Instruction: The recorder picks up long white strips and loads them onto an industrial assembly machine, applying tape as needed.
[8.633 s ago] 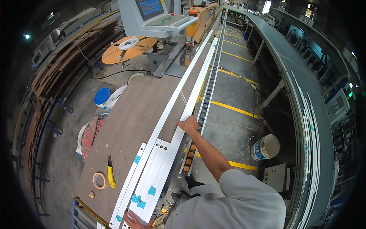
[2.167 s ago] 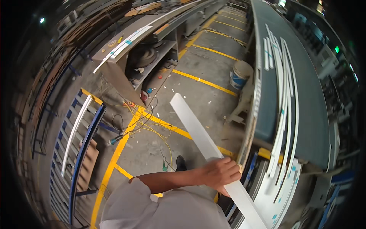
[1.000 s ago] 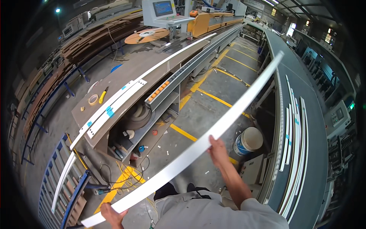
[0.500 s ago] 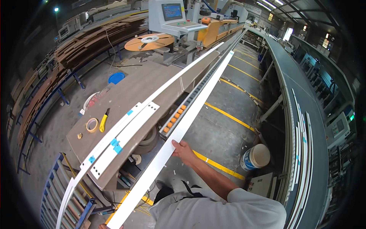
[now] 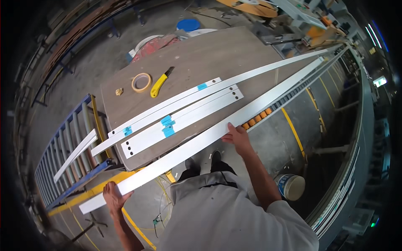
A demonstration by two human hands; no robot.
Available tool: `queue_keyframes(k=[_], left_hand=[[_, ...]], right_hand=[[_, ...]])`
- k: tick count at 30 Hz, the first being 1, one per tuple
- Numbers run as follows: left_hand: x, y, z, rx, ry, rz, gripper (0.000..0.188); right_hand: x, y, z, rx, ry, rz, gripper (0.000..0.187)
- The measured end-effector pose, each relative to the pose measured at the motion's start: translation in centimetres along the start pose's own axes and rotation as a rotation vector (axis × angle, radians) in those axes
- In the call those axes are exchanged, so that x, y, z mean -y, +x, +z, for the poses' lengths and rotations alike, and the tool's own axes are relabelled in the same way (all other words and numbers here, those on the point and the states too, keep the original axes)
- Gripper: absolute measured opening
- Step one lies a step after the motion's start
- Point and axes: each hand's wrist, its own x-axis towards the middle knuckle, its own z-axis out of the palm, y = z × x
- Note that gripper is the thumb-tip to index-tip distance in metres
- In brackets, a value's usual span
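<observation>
A long white board [image 5: 176,161] runs slantwise along the near edge of the brown table [image 5: 213,54]. My left hand [image 5: 116,197] grips it close to its left end, with the thumb on top. My right hand [image 5: 238,137] holds the board's near edge further along, beside a track with orange rollers [image 5: 257,119]. On the table lie white strips with drilled holes [image 5: 197,112], bound by blue tape [image 5: 168,125]. Behind them, a narrower long white strip [image 5: 255,75] stretches toward the far right.
A yellow utility knife [image 5: 158,85] and a roll of masking tape [image 5: 134,85] lie on the table. A roller conveyor [image 5: 63,146] bearing short white strips [image 5: 75,157] stands at left. A bucket [image 5: 296,187] stands on the floor at right, by a long conveyor [image 5: 351,167].
The view has swung toward the table's left end. The board has moved toward the table, and its left end now shows. My left hand, barely visible before, is now fully in view.
</observation>
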Motion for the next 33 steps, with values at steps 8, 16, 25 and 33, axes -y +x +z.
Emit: queue_keyframes(k=[8, 16, 25, 33], left_hand=[[0.9, 1.7, 2.2, 0.036, 0.016, -0.007, 0.076], [0.5, 5.0, 2.0, -0.061, 0.012, -0.049, 0.074], [-5.1, 10.7, -1.0, -0.298, -0.208, -0.201, 0.052], [-15.0, 15.2, -1.9, -0.295, -0.522, -0.111, 0.025]], right_hand=[[1.6, 1.4, -0.1, 0.085, -0.321, 0.127, 0.045], [5.7, 2.6, 3.8, -0.037, -1.059, -0.645, 0.028], [8.1, 11.8, 13.1, 0.133, -1.143, -1.082, 0.044], [7.0, 15.7, 27.5, 0.137, -1.404, -0.655, 0.055]])
